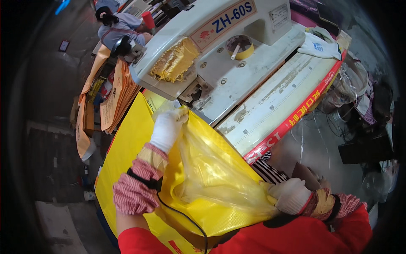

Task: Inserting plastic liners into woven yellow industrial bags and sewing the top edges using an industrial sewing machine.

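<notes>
We see a yellow woven sack (127,148) lying across the front of the work table, its mouth toward an industrial sewing machine (228,55). The sack's outer face is bright, flat yellow with a fine woven grain that shows clearly near the lower edge, and a strip of red print runs along its bottom corner. Out of its mouth comes a clear plastic liner (211,169), thin, crinkled and glossy, tinted yellow by the sack beneath it and bunched into soft folds.

Our left hand (167,127), in a white knit glove, is raised at the far end of the liner, just below the machine's head, with its fingers closed on the liner's top edge. Our right hand (289,195), gloved the same, grips the near end of the liner in a closed fist at the sack's right edge. The liner hangs slack between the two hands.

Checked red sleeve covers sit over both forearms, and a black cable (182,216) runs down from the left wrist. A roll of yellow tape (239,45) rests on the machine bed, and a spare white glove (319,46) lies on the table's far right.
</notes>
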Available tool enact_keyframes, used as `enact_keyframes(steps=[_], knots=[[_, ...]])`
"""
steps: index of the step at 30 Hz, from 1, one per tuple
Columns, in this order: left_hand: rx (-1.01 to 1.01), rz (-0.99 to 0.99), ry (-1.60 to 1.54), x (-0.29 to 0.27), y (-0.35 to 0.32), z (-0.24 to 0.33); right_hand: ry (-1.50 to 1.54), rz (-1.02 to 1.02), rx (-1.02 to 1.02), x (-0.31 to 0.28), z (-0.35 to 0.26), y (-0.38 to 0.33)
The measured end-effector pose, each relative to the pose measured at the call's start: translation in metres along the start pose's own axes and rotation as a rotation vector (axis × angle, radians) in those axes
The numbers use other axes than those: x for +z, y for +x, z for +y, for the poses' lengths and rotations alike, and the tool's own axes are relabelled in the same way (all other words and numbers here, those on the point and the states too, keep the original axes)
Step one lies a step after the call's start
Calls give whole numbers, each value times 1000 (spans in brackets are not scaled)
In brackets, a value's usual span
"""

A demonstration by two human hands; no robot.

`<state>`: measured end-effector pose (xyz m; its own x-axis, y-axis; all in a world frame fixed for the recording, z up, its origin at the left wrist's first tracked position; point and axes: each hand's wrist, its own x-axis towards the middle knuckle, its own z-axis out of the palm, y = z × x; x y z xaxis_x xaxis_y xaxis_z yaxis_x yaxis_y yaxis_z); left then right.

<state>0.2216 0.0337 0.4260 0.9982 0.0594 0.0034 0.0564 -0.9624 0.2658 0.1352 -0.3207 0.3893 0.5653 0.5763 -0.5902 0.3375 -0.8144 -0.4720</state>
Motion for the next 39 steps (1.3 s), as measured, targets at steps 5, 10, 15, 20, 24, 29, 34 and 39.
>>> enact_keyframes(steps=[5,10,15,20,24,29,34,39], knots=[[-83,91,92,6,55,-54,-140,264,-3,3,-20,37],[-54,492,-236,-50,105,-147,-103,745,-436,-17,-100,142],[-145,314,-47,-110,83,-80,-88,1086,-947,-64,-124,197],[125,-106,588,-125,5,55,-385,676,-1050,-97,-103,264],[506,-115,742,-112,-1,165,-257,201,-813,-147,-88,280],[744,-455,605,-83,-5,200,-261,222,-855,-123,-66,284],[592,-1404,-220,-54,-7,178,-260,239,-782,-147,-138,300],[-138,-970,-326,-104,6,157,-275,243,-821,-134,-144,293]])
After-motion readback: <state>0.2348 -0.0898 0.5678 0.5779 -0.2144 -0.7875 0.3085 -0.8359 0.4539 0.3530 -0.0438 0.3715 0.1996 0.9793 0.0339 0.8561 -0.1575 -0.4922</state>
